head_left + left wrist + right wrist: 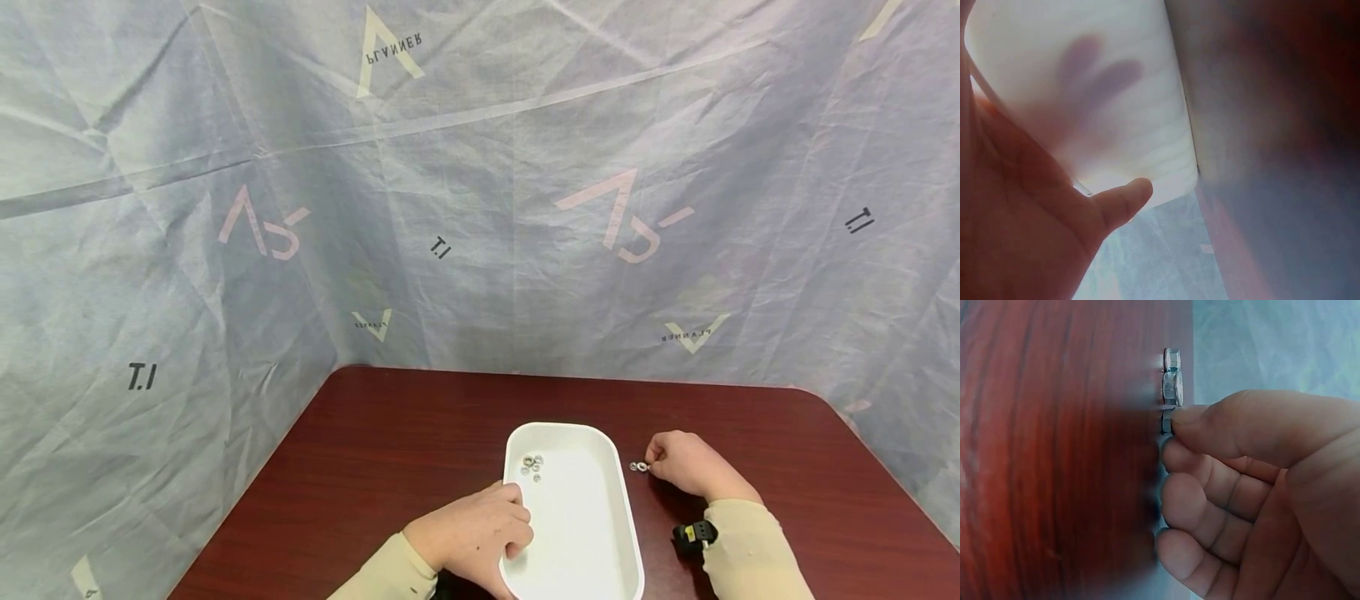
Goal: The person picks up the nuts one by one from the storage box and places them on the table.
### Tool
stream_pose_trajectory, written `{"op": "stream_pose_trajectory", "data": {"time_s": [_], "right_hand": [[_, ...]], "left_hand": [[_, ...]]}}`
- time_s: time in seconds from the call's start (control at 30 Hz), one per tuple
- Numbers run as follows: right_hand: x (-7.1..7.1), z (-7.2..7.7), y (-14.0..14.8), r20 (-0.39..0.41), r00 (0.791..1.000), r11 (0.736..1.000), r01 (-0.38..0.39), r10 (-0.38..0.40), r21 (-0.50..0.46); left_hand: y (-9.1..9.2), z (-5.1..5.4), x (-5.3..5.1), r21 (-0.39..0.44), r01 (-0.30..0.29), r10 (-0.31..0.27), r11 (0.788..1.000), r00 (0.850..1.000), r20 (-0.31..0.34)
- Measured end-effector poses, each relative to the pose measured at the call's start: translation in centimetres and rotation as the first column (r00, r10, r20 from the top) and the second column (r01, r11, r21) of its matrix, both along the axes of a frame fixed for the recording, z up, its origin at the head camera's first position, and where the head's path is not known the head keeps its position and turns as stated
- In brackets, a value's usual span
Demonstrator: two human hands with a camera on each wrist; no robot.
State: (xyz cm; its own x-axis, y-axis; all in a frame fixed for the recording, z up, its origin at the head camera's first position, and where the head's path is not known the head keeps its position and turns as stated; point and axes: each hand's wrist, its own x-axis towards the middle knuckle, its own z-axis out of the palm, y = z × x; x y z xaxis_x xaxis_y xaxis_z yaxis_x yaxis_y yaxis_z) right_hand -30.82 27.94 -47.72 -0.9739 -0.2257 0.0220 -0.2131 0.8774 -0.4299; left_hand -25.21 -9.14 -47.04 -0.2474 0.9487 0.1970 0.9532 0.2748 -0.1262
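My left hand [480, 529] grips the left wall of a white plastic tray [581, 542], its fingers curled over the rim. In the left wrist view the thumb lies along the outside of the tray [1166, 150], and the fingers show as shadows through the wall. Inside the tray's far left corner lies a cluster of several small metal nuts [532, 465]. To the right of the tray, my right hand [693, 462] is down at the table, thumb and forefinger pinching a hex nut [1167, 422]. It stands in a row with a larger nut [1173, 388] and a smaller nut [1172, 359].
The dark red wooden table [420, 425] has rounded far corners. Behind and beside it hangs a grey printed cloth [510, 208]. A black device [693, 535] is strapped at the right wrist, over the cream sleeve [753, 546].
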Motion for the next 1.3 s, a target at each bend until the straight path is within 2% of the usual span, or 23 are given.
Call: {"op": "stream_pose_trajectory", "data": {"time_s": [0.3,0.63,0.97,1.3], "right_hand": [[0.1,0.8,-0.1,-0.031,0.999,1.000,-0.017,0.017,-0.006],[1.2,4.3,-1.7,-0.045,0.998,0.999,-0.034,0.033,-0.013],[3.2,7.4,-4.3,-0.063,0.993,0.994,-0.106,0.104,-0.035],[4.3,8.6,-8.7,-0.071,0.986,0.988,-0.151,0.152,0.014]], "left_hand": [[0.1,-0.1,0.0,0.006,-0.003,0.003,1.000,1.000,-0.003],[0.1,0.0,0.0,-0.001,-0.008,0.008,1.000,1.000,-0.013],[0.0,-0.2,0.0,0.005,-0.003,0.003,1.000,1.000,-0.011],[0.1,0.0,0.1,0.020,0.003,-0.004,1.000,1.000,0.010]]}}
